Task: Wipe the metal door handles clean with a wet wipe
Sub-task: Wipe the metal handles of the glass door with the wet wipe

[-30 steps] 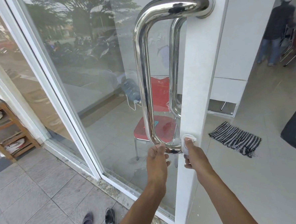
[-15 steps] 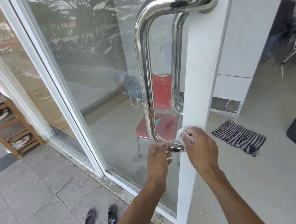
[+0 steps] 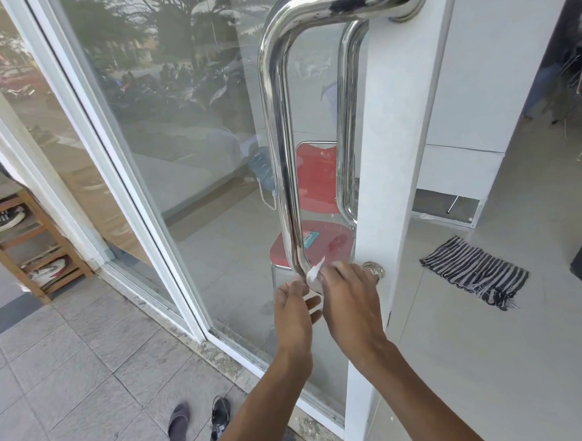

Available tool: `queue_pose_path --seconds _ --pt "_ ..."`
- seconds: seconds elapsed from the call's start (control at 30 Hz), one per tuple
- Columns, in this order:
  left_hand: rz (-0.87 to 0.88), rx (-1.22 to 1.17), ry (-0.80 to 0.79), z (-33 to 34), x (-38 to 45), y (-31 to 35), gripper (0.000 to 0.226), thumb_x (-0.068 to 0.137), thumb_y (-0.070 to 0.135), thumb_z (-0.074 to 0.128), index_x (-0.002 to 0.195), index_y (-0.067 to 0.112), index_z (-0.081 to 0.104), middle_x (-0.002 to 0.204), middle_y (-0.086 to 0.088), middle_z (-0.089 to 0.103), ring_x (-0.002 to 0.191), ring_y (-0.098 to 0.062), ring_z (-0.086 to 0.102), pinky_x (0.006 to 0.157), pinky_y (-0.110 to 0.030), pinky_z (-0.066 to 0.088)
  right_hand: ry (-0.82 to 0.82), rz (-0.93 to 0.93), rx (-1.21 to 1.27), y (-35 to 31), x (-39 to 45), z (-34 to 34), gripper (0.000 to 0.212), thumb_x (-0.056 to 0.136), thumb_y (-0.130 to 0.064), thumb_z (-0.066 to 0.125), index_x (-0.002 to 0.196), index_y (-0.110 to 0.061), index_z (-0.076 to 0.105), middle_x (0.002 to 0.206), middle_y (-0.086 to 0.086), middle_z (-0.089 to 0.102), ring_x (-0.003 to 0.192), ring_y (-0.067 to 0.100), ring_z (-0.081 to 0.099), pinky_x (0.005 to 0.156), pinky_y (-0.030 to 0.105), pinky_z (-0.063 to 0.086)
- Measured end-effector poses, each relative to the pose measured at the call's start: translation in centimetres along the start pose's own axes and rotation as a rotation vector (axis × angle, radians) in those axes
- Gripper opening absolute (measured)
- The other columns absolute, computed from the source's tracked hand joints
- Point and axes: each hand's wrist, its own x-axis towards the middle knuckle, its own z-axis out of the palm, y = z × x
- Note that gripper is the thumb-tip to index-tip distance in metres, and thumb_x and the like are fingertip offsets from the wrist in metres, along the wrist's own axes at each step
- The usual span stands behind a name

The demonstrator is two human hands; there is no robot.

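Observation:
A long polished metal door handle (image 3: 279, 142) runs down the near side of the glass door, bending into the white door stile (image 3: 402, 165) at top and bottom. A matching inner handle (image 3: 346, 121) shows through the glass. My right hand (image 3: 350, 300) presses a white wet wipe (image 3: 314, 274) against the handle's lower bend. My left hand (image 3: 293, 310) is just left of it, fingers touching the bottom of the bend; whether they curl round it is hidden. The lower mounting disc (image 3: 372, 269) shows past my right knuckles.
Behind the glass stands a red chair (image 3: 319, 198). A striped mat (image 3: 473, 272) lies on the indoor floor to the right. A wooden shoe rack (image 3: 29, 246) stands at the left. Sandals (image 3: 200, 427) lie on the tiles near my feet.
My right hand has slid the wipe leftward from the door stile onto the lower bend of the handle. My left hand stays at the bend. The view has moved closer.

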Motion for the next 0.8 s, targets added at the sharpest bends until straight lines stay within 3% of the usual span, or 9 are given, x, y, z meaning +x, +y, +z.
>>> queue_pose_path --seconds 0.1,0.17,0.27,0.33,0.4,0.47,0.6,0.67,0.8 --pt "0.003 -0.047 -0.016 -0.3 0.1 0.7 0.03 0.102 0.032 0.041 0.113 0.011 0.059 0.104 -0.009 0.069 0.093 -0.024 0.068 0.082 -0.034 0.055 -0.015 0.061 0.118 -0.6 0.5 0.0 0.015 0.09 -0.006 0.066 0.103 -0.01 0.07 0.099 0.005 0.07 0.092 0.028 0.062 0.082 0.036 0.044" --pt "0.019 -0.038 -0.028 -0.4 0.1 1.2 0.037 0.103 0.038 0.038 0.118 0.015 0.063 0.108 -0.007 0.072 0.098 -0.023 0.069 0.089 -0.037 0.055 0.015 0.108 0.263 -1.1 1.0 0.1 0.016 0.093 -0.003 0.06 0.101 -0.01 0.071 0.094 0.005 0.071 0.085 0.026 0.062 0.076 0.035 0.048" --pt "0.075 -0.032 -0.048 -0.4 0.1 2.1 0.039 0.105 0.04 0.032 0.111 0.03 0.069 0.107 0.002 0.074 0.102 -0.021 0.069 0.096 -0.041 0.053 0.019 0.194 0.469 -1.9 2.5 0.1 0.018 0.094 -0.007 0.059 0.104 -0.017 0.069 0.088 -0.002 0.07 0.076 0.015 0.06 0.062 0.019 0.042" --pt "0.125 -0.034 -0.066 -0.5 0.0 3.2 0.039 0.105 0.041 0.032 0.112 0.035 0.07 0.104 0.01 0.074 0.103 -0.019 0.069 0.097 -0.042 0.053 0.055 0.223 0.587 -2.4 3.5 -0.3 0.024 0.092 -0.007 0.062 0.11 -0.021 0.068 0.088 -0.006 0.069 0.076 0.01 0.061 0.062 0.01 0.04" --pt "0.175 -0.026 -0.084 -0.4 -0.2 4.2 0.038 0.105 0.04 0.032 0.119 0.037 0.068 0.099 0.02 0.074 0.104 -0.015 0.069 0.096 -0.039 0.054 0.145 0.245 0.668 -2.9 4.5 -0.8 0.025 0.091 -0.006 0.063 0.111 -0.021 0.067 0.093 -0.007 0.07 0.083 0.011 0.065 0.071 0.018 0.049" --pt "0.215 -0.029 -0.099 -0.4 -0.4 5.0 0.038 0.104 0.039 0.033 0.123 0.039 0.067 0.093 0.03 0.072 0.106 -0.01 0.067 0.094 -0.034 0.053 0.23 0.238 0.72 -3.4 5.0 -1.1 0.024 0.092 -0.005 0.062 0.111 -0.019 0.067 0.099 -0.006 0.07 0.09 0.011 0.065 0.078 0.02 0.05" --pt "0.278 -0.016 -0.094 -0.5 -0.8 5.2 0.036 0.105 0.039 0.035 0.119 0.04 0.068 0.094 0.029 0.072 0.108 -0.01 0.064 0.097 -0.037 0.052 0.315 0.132 0.643 -4.0 4.0 -0.8 0.022 0.09 0.004 0.058 0.1 -0.014 0.067 0.097 -0.004 0.064 0.092 -0.014 0.049 0.074 0.001 0.037" --pt "0.29 -0.005 -0.086 -0.9 -1.1 4.9 0.033 0.104 0.039 0.04 0.12 0.038 0.068 0.098 0.025 0.072 0.109 -0.01 0.063 0.099 -0.039 0.051 0.24 0.081 0.574 -3.5 2.9 -0.1 0.023 0.088 0.006 0.057 0.094 -0.014 0.067 0.097 0.0 0.062 0.092 -0.013 0.049 0.072 0.006 0.039" --pt "0.253 0.01 -0.072 -1.8 -1.9 3.9 0.023 0.102 0.036 0.048 0.109 0.033 0.07 0.097 0.017 0.072 0.111 -0.014 0.064 0.101 -0.039 0.049 0.136 0.066 0.397 -2.6 1.0 0.5 0.022 0.084 0.007 0.057 0.086 -0.013 0.068 0.084 -0.001 0.061 0.083 0.023 0.057 0.072 0.037 0.047"
